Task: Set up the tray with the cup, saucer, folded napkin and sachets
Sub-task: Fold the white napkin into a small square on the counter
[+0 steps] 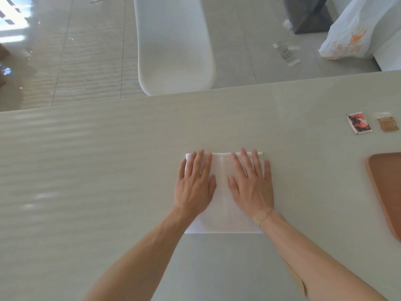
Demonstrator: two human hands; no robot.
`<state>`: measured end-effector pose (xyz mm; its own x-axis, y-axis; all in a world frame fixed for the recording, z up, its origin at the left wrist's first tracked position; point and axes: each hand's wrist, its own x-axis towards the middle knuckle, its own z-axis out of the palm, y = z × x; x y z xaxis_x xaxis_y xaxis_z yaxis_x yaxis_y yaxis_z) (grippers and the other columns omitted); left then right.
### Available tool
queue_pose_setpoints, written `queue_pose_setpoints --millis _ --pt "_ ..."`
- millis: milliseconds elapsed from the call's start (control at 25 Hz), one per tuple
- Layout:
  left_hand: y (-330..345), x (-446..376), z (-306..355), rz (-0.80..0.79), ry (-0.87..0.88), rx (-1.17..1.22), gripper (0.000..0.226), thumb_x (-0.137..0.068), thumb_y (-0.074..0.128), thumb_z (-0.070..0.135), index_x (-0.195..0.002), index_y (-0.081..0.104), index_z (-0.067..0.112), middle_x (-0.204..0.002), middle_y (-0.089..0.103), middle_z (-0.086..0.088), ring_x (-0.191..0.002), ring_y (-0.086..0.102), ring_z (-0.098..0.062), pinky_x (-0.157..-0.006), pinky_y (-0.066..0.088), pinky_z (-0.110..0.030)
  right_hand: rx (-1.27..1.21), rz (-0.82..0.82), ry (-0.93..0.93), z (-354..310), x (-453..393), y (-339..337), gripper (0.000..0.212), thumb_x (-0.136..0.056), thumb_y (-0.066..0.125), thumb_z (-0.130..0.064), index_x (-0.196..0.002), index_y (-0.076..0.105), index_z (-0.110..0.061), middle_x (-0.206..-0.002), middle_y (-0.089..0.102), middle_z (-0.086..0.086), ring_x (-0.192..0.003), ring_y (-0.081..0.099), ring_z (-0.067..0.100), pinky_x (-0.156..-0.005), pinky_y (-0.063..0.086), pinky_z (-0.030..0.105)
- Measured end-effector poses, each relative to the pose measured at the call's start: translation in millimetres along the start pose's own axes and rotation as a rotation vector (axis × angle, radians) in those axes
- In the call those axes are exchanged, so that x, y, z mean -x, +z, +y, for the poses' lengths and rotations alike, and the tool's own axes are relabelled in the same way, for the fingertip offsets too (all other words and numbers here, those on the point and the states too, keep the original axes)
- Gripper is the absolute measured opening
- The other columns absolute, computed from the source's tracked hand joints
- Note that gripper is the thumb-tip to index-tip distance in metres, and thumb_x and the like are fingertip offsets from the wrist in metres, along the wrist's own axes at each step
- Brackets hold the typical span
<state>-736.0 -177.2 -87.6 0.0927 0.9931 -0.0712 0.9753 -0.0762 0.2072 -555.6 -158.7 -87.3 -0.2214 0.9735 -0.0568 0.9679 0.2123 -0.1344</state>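
A white napkin (223,216) lies flat on the pale table (108,170), folded into a rectangle. My left hand (195,183) rests palm down on its left half, fingers spread. My right hand (251,183) presses flat on its right half in the same way. Neither hand grips anything. At the right edge of the view lies a brown tray (388,192), only partly in frame and bare where it shows. Beyond it sit a red and black sachet (359,123) and a brown sachet (387,122). No cup or saucer is in view.
A white chair (173,46) stands past the table's far edge. A white plastic bag (355,33) and scraps of paper (286,53) lie on the tiled floor at the back right.
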Motion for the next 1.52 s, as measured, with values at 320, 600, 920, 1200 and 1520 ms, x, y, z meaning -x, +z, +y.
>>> queue_pose_setpoints --millis 320,600,920,1200,1520 --pt "9.4 -14.3 -11.4 -0.091 -0.053 -0.05 0.069 -0.098 0.016 0.052 -0.156 0.001 0.016 -0.164 -0.005 -0.013 -0.151 -0.006 -0.026 -0.123 0.001 -0.046 0.035 -0.112 0.053 9.0 -15.9 8.4 0.066 -0.096 0.02 -0.055 -0.155 0.004 -0.027 -0.165 0.005 0.003 -0.151 0.002 0.024 -0.121 -0.001 0.054" --pt "-34.7 -44.3 -29.8 -0.155 0.018 0.011 0.051 -0.09 0.055 0.037 -0.138 0.045 0.024 -0.145 0.04 -0.005 -0.126 0.044 -0.03 -0.097 0.04 -0.045 0.065 -0.231 -0.116 27.2 -56.3 -48.2 0.045 -0.091 0.053 -0.034 -0.135 0.047 -0.03 -0.142 0.045 0.001 -0.122 0.046 0.027 -0.092 0.043 0.043" --pt "-66.5 -80.0 -35.8 -0.389 -0.039 0.067 0.029 -0.085 0.055 0.014 -0.11 0.063 0.023 -0.11 0.066 -0.003 -0.114 0.049 -0.027 -0.081 0.044 -0.035 0.097 -0.376 -0.055 18.6 -75.4 -74.4 0.035 -0.087 0.051 -0.016 -0.117 0.06 -0.032 -0.115 0.061 -0.002 -0.115 0.045 0.025 -0.087 0.035 0.038" --pt "-112.9 -26.3 -42.7 -0.222 0.028 0.234 0.013 -0.086 0.06 0.019 -0.098 0.065 0.023 -0.1 0.064 0.0 -0.101 0.049 -0.022 -0.079 0.042 -0.036 -0.206 -0.243 -0.045 28.5 -31.9 -114.1 0.024 -0.083 0.057 -0.015 -0.101 0.069 -0.023 -0.101 0.066 0.0 -0.092 0.061 0.024 -0.071 0.038 0.029" --pt "-115.9 69.8 -28.6 -0.034 0.133 0.268 0.009 -0.084 0.07 0.021 -0.092 0.068 0.023 -0.09 0.064 0.007 -0.088 0.051 -0.017 -0.07 0.045 -0.032 -0.275 -0.213 -0.107 33.4 49.4 -120.9 0.014 -0.081 0.064 -0.018 -0.09 0.067 -0.029 -0.084 0.059 -0.011 -0.086 0.058 0.014 -0.071 0.042 0.029"
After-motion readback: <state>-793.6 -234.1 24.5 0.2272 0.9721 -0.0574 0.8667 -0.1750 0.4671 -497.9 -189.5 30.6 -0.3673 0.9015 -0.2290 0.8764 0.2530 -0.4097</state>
